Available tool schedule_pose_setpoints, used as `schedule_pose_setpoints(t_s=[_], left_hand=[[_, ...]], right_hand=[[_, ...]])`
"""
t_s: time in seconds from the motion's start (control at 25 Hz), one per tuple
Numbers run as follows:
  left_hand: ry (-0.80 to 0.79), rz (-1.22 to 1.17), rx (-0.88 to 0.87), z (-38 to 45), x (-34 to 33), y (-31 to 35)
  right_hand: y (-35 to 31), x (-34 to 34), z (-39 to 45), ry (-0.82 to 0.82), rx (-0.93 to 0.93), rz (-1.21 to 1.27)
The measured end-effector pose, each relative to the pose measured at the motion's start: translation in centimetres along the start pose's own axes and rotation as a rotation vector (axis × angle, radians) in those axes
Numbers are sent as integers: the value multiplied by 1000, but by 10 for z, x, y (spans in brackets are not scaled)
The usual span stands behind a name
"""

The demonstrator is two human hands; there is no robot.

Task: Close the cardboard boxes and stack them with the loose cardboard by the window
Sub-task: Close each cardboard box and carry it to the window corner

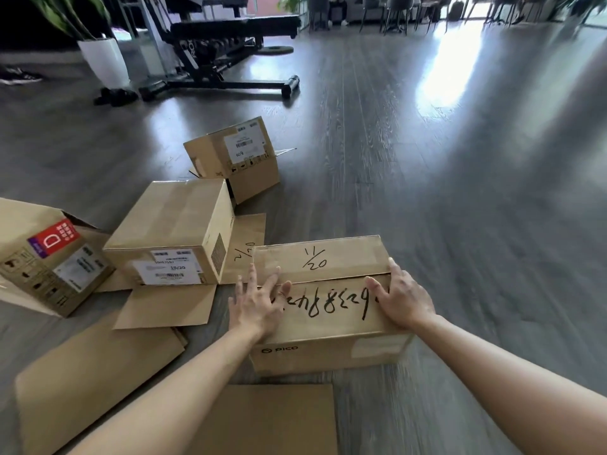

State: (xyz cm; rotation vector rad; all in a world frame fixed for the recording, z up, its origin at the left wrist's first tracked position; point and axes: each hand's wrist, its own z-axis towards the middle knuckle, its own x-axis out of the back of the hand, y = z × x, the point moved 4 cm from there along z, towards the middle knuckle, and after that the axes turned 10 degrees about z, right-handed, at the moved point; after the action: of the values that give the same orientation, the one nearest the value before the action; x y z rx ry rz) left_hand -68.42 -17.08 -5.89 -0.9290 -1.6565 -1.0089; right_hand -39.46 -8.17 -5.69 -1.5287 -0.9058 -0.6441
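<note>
Both hands are down on the nearest box [328,310], the one with "11/20" and a scrawl of black marker across its top flaps. It sits on the floor [427,192] right in front of the person, flaps folded flat and meeting along a seam across the middle. The left hand [256,307] lies on the left edge of the top, fingers spread and straight, pressing the flaps; that grip is apart, flat on the cardboard. The right hand [402,298] rests on the right edge, fingers lying over the top and thumb on the marker writing, also loose and flat, clamped on nothing.

Just left of it, a second box [174,224] with white shipping labels lies with its flaps splayed out on the floor, one flap marked in pen lying against the first box. Beyond that one, a third box [236,156] sits tilted, labels facing up, open flaps showing at its sides. At the far left edge, a fourth box [42,257] with a red sticker lies tipped, its mouth open.

Loose flat cardboard [95,372] lies near the left arm, and another sheet [276,418] lies between the arms, just under the first box.

Farther back stand a black weight bench [226,37], a white planter [105,57] with green leaves, and dark shoes [115,95]. Chairs [394,11] stand far off in bright light.
</note>
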Motion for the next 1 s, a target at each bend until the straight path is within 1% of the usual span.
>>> schedule_pose_setpoints(t_s=[0.16,0.24,0.36,0.52,0.64,0.88,0.92,1.0], left_hand=[[-95,-251,137,12,1,-15],[-125,-367,233,20,1,-23],[-143,-587,314,22,-4,-30],[-197,-801,307,23,-17,-36],[-177,-871,315,28,-25,-37],[-147,-864,372,29,-26,-38],[-154,-868,375,28,-24,-37],[-225,-914,392,25,-19,-33]], right_hand=[[17,4,9,-21,-232,210],[23,4,15,-57,-301,299],[22,6,25,-112,-312,446],[26,-8,33,-138,-304,524],[32,-17,37,-104,-316,544],[31,-15,37,-99,-311,568],[27,-13,34,-100,-310,566],[21,-8,28,-111,-322,579]])
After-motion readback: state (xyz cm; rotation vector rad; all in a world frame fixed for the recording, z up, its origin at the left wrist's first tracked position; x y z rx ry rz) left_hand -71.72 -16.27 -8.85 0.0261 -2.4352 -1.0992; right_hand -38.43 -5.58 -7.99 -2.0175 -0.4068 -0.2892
